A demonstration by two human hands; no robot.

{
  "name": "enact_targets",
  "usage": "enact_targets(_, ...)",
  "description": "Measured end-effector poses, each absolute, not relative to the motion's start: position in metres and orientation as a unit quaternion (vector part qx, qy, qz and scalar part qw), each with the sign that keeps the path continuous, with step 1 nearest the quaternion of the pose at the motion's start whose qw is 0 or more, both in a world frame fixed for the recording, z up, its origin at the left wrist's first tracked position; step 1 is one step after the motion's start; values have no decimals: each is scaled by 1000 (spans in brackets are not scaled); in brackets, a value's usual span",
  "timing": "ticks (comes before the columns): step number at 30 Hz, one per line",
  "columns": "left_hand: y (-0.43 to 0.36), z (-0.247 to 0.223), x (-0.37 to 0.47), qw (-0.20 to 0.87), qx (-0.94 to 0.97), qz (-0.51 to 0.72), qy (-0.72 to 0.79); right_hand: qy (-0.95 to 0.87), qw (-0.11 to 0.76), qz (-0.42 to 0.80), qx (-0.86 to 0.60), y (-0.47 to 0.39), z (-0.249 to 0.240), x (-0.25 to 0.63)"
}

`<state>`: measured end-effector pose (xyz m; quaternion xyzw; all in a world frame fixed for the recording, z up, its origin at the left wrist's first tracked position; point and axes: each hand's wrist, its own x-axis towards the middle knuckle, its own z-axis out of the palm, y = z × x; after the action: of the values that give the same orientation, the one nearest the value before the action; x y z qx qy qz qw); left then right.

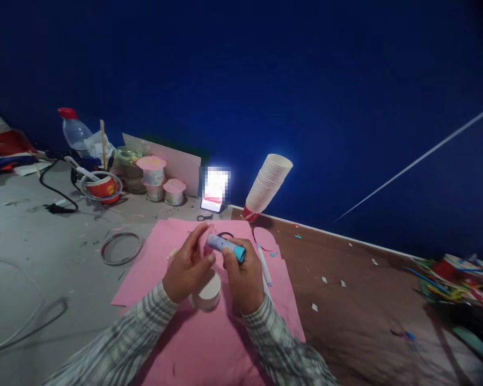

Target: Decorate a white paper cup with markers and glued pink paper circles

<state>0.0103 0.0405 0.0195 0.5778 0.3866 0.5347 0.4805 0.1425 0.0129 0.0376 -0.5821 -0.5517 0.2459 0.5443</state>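
My right hand (pixel 244 276) is wrapped round a glue stick (pixel 223 245) with a light purple barrel and a teal end. The stick points up and left toward my left hand (pixel 191 262), whose fingers and thumb hold a small pink paper piece (pixel 210 238) against its tip. Just below my hands, a short white round cup piece (pixel 205 292) rests on pink paper sheets (pixel 209 343). A pink paper disc (pixel 264 239) and a white pen (pixel 264 265) lie right of my right hand.
Stacked paper cups (pixel 268 185) lean at the blue wall. A lit phone (pixel 215 187), scissors (pixel 205 217), pink-topped paper pots (pixel 174 192) and glass jars stand behind. A tape ring (pixel 121 248) lies left. Colourful strips (pixel 446 284) are at far right.
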Motion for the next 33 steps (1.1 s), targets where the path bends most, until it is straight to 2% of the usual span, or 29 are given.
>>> enact_targets(6, 36, 20, 14, 305, 683, 511, 423, -525, 550, 272, -590, 14, 36, 141)
enact_targets(9, 39, 16, 13, 274, 683, 504, 453, -528, 547, 285, -584, 14, 34, 141)
enact_targets(15, 44, 8, 10, 288, 669, 489, 479, -562, 542, 252, -571, 15, 32, 140)
enact_targets(28, 44, 8, 11, 335, 599, 523, 505, -717, 483, 25, -502, 11, 25, 135)
enact_targets(33, 42, 16, 12, 349, 574, 529, 518, -732, 473, -2, -490, 11, 23, 135)
